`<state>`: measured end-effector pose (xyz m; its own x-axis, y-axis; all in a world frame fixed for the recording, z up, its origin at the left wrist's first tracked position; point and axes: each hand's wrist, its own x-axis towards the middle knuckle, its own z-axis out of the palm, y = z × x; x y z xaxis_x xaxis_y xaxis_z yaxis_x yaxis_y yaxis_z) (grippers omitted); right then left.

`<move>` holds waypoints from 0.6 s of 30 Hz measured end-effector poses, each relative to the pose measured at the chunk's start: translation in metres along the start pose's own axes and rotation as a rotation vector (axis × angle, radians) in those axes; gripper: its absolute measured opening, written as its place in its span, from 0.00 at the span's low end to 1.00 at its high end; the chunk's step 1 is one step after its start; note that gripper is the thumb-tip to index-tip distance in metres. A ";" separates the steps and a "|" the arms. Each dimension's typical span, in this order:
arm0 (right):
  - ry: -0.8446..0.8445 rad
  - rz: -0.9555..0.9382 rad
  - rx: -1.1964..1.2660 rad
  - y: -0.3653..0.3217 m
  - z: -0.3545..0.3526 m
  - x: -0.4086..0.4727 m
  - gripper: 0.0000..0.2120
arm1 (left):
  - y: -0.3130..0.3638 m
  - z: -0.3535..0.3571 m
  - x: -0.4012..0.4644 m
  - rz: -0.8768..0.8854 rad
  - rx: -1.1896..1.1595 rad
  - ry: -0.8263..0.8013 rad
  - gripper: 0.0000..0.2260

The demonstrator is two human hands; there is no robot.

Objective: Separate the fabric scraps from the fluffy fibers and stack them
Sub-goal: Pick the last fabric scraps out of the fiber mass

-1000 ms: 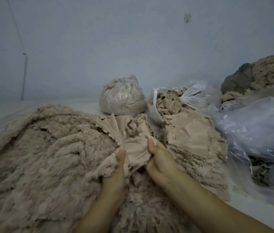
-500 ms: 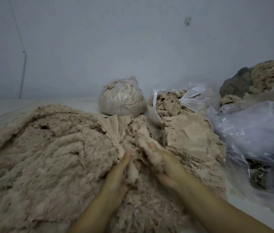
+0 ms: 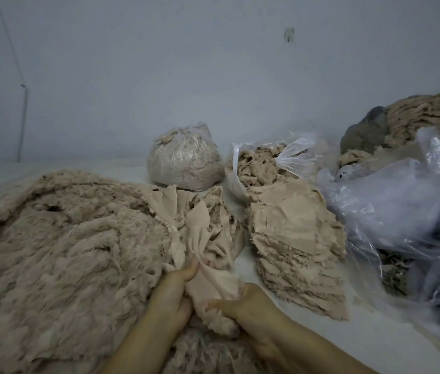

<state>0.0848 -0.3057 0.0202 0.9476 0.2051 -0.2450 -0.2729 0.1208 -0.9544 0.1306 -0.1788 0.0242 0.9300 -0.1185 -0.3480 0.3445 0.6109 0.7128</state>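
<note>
A big heap of beige fluffy fibers [image 3: 59, 252] covers the left half of the surface. At its right edge lie crumpled beige fabric scraps [image 3: 200, 225]. My left hand [image 3: 171, 292] pinches one scrap [image 3: 213, 282] between thumb and fingers. My right hand [image 3: 246, 306] grips the same scrap from the right, where a tuft of fluff clings to its lower end. To the right stands a flat stack of fabric scraps [image 3: 291, 233].
A tied clear bag of fibers [image 3: 183, 160] and an open bag of fibers [image 3: 262, 163] stand at the back by the wall. Crumpled clear plastic [image 3: 391, 201] and another fiber heap [image 3: 429, 117] fill the right side. Bare white surface [image 3: 375, 344] shows at lower right.
Both hands have come back toward me and lower, now holding one scrap pulled out of the crumpled pile. The view shifted slightly.
</note>
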 end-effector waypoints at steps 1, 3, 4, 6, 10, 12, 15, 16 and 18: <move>-0.029 -0.007 -0.072 0.002 -0.003 -0.003 0.09 | 0.003 -0.001 0.002 0.014 -0.067 0.009 0.08; -0.078 -0.026 -0.205 0.006 -0.007 -0.009 0.13 | 0.013 -0.004 0.006 0.053 -0.207 0.070 0.11; -0.059 -0.042 -0.239 0.008 -0.010 -0.009 0.16 | 0.016 -0.006 0.007 0.071 -0.228 0.093 0.12; 0.027 -0.100 -0.249 0.007 -0.017 -0.006 0.16 | 0.013 -0.006 0.005 0.051 -0.148 0.054 0.12; 0.196 -0.240 -0.052 -0.004 -0.023 0.004 0.11 | 0.001 -0.005 -0.003 -0.031 0.037 -0.147 0.15; 0.154 -0.262 -0.027 -0.005 -0.023 0.005 0.10 | 0.001 -0.005 -0.007 -0.078 0.135 -0.316 0.24; 0.004 -0.203 -0.076 -0.006 -0.024 0.002 0.08 | -0.002 -0.001 -0.015 -0.036 0.307 -0.442 0.31; -0.025 -0.186 -0.098 -0.006 -0.023 0.001 0.09 | -0.007 -0.003 -0.011 0.018 0.401 -0.388 0.34; 0.024 -0.203 -0.129 -0.004 -0.022 0.001 0.08 | -0.013 -0.003 -0.006 0.162 0.442 -0.241 0.19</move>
<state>0.0905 -0.3275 0.0205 0.9849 0.1660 -0.0488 -0.0548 0.0315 -0.9980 0.1198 -0.1835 0.0146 0.9609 -0.2585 -0.0994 0.1669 0.2540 0.9527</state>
